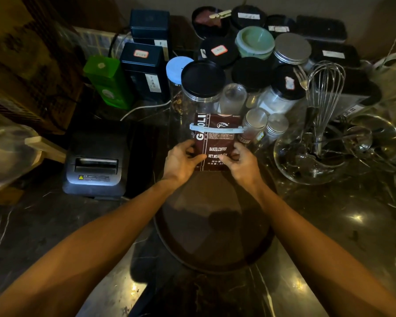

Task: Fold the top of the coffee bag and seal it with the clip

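Observation:
A dark brown coffee bag (216, 143) printed "BAKED.COFFEE" stands upright at the far edge of a round dark tray (215, 225). Its top is folded over, and a long pale clip (216, 129) lies horizontally across the fold, clamped from one side of the bag to the other. My left hand (182, 162) grips the bag's lower left side, thumb on the front. My right hand (241, 162) grips the lower right side in the same way. Both hands sit well below the clip.
Many jars with black, blue and metal lids (202, 78) crowd the counter right behind the bag. A glass bowl with a whisk (325, 94) stands at the right. A black receipt printer (96, 161) sits to the left, with dark tins and a green box (108, 81) behind it.

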Action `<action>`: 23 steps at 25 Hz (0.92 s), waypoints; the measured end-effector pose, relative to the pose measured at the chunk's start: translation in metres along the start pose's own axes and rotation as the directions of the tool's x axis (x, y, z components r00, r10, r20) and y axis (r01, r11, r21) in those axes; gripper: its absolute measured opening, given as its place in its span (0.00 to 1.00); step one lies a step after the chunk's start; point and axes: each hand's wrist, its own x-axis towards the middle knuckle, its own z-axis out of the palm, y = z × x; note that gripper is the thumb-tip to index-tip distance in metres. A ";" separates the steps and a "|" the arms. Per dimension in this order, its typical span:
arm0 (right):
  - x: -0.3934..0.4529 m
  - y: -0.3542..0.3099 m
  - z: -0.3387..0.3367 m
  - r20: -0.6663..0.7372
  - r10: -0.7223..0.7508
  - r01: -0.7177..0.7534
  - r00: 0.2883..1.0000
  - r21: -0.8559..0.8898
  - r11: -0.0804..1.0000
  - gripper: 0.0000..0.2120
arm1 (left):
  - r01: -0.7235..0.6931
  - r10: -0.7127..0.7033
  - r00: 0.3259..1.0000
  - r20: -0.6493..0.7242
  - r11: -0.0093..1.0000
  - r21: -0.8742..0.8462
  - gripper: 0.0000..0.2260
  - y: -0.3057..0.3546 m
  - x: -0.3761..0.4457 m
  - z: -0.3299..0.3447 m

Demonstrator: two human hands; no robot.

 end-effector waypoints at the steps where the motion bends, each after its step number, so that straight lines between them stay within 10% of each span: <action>1: 0.000 -0.001 -0.001 -0.006 0.000 0.000 1.000 0.000 1.000 0.19 | -0.007 0.007 1.000 0.004 1.000 -0.005 0.20 0.001 -0.001 0.000; 14: -0.013 0.007 0.000 0.032 0.031 -0.024 0.999 -0.212 0.977 0.19 | 0.057 -0.065 0.995 0.080 0.994 0.094 0.21 -0.017 -0.012 0.002; 23: -0.068 0.013 -0.001 0.250 0.058 0.145 0.967 -0.720 0.679 0.28 | -0.115 -0.010 0.976 0.220 0.828 0.549 0.29 -0.027 -0.057 0.019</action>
